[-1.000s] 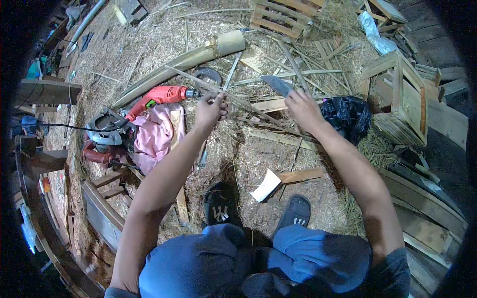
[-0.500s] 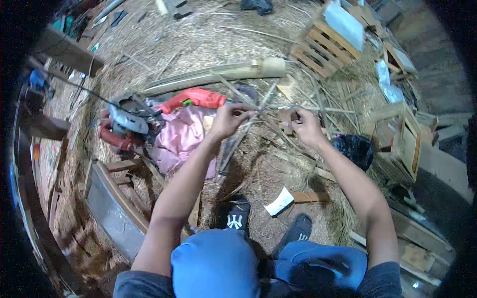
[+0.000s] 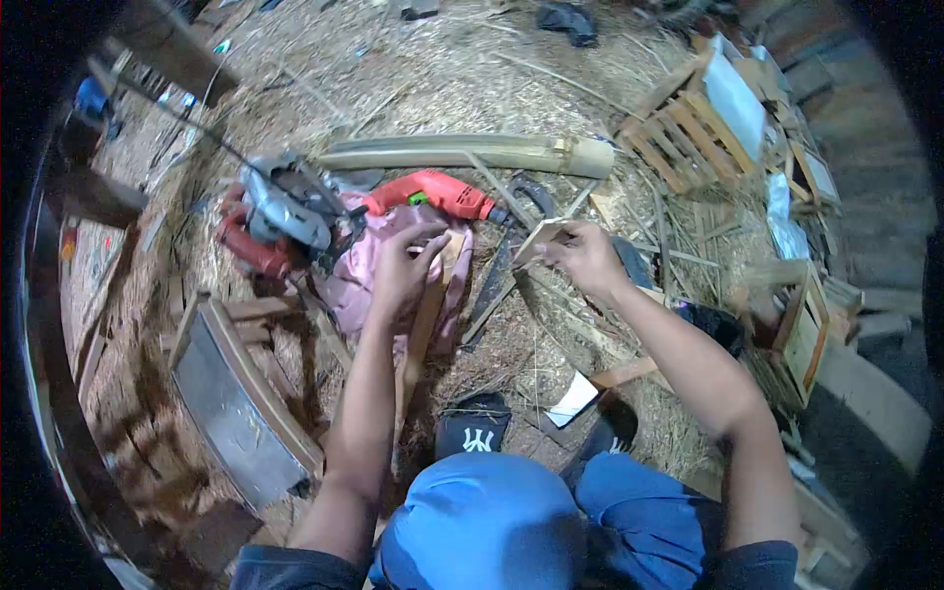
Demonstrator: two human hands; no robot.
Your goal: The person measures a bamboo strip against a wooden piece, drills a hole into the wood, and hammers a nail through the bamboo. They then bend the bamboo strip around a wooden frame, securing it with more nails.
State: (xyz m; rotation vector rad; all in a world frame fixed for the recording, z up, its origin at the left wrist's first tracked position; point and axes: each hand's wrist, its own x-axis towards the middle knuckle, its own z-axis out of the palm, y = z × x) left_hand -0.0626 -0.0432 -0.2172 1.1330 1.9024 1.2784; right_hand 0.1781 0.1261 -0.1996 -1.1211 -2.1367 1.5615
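My right hand (image 3: 588,261) pinches a small flat piece of wood (image 3: 537,242), which sticks out to the left of the fingers. My left hand (image 3: 401,264) hovers at the pink cloth (image 3: 362,246), its thumb and fingers apart with nothing visible between them. Just right of that hand a long wooden strip (image 3: 425,313) runs down toward my feet. Beyond the left hand lies a red power drill (image 3: 433,193). Thin sticks (image 3: 492,310) cross the ground between the two hands.
A grey and red power saw (image 3: 280,221) lies left of the cloth. Behind the drill stretches a split bamboo length (image 3: 462,152). Slatted wooden crates (image 3: 688,138) stand at the right, a panelled wooden frame (image 3: 236,393) at lower left. A white piece (image 3: 573,399) lies by my feet.
My left hand has come away from the crossed sticks, moving left and nearer to me. The wood piece in my right hand is raised and turned. The view has shifted.
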